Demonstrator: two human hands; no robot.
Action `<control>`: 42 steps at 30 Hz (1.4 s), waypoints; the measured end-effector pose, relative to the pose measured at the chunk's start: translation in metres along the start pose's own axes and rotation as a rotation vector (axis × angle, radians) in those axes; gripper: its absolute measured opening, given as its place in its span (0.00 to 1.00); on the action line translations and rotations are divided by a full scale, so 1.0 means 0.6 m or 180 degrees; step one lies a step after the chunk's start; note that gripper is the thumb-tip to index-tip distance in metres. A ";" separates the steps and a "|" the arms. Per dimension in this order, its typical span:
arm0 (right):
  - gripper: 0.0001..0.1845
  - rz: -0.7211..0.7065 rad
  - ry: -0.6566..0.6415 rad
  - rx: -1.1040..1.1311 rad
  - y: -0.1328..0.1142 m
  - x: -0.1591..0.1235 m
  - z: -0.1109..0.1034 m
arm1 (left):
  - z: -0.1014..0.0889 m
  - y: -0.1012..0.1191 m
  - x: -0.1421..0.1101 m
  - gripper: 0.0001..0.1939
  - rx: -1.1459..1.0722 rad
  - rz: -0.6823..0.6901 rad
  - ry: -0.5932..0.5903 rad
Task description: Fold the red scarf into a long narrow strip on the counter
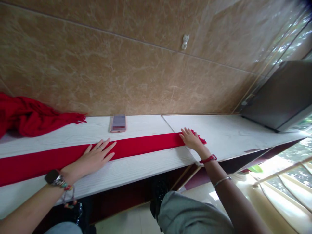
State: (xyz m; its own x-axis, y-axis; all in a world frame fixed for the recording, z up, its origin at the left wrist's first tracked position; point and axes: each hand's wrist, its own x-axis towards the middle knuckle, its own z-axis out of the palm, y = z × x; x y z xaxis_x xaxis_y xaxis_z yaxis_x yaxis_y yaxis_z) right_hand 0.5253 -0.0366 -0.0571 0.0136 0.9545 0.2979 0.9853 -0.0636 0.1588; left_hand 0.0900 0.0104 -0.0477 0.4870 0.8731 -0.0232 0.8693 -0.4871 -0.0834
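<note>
A red scarf point(148, 144) lies flat in a long narrow strip along the white tabletop point(146, 162), running off the left edge of the view. My left hand point(91, 159) rests on it with the fingers spread, a ring on one of them. Near the fringed right end, my right hand point(191, 139) presses down on the cloth, fingers stretched out and slightly apart. Part of the fringe shows beyond that hand. Neither hand grips the fabric.
A bunched red fringed cloth point(36, 113) lies at the back left. Against the tiled wall point(146, 74) a phone point(118, 123) lies flat. A large dark box-like object point(278, 97) stands at the right end. The table's front edge runs just before my legs point(190, 213).
</note>
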 end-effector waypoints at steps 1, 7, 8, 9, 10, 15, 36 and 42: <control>0.25 0.0067 -0.0022 0.0267 -0.033 0.004 -0.013 | -0.002 0.002 0.001 0.27 -0.0037 -0.0058 -0.0047; 0.28 -0.1550 -0.0097 0.1277 -0.269 0.022 -0.076 | -0.021 0.023 -0.011 0.27 -0.0093 -0.0116 -0.0148; 0.29 -0.1665 -0.0115 0.1317 -0.294 0.023 -0.077 | -0.024 0.027 -0.015 0.27 -0.0104 -0.0105 -0.0173; 0.29 -0.1734 -0.0138 0.1327 -0.313 0.023 -0.075 | -0.026 0.029 -0.020 0.27 -0.0119 -0.0093 -0.0197; 0.28 -0.1775 -0.0161 0.1316 -0.325 0.023 -0.072 | -0.028 0.031 -0.024 0.28 -0.0132 -0.0085 -0.0209; 0.27 -0.1859 -0.0089 0.1160 -0.327 0.021 -0.049 | -0.036 0.024 -0.039 0.29 -0.0304 0.0054 -0.0356; 0.26 -0.1754 -0.0229 0.0793 -0.057 0.021 0.026 | -0.045 0.037 -0.032 0.25 -0.0445 0.0378 -0.0180; 0.25 -0.1684 -0.0202 0.0800 -0.074 0.029 0.005 | -0.034 -0.012 -0.051 0.27 -0.0466 0.0204 -0.0113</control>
State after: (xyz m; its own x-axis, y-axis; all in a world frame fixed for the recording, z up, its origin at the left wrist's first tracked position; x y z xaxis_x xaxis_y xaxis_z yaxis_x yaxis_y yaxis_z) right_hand 0.4823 -0.0166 -0.0616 -0.4884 0.8536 0.1809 0.8709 0.4898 0.0404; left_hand 0.0706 -0.0132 -0.0262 0.5407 0.8391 -0.0593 0.8409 -0.5373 0.0653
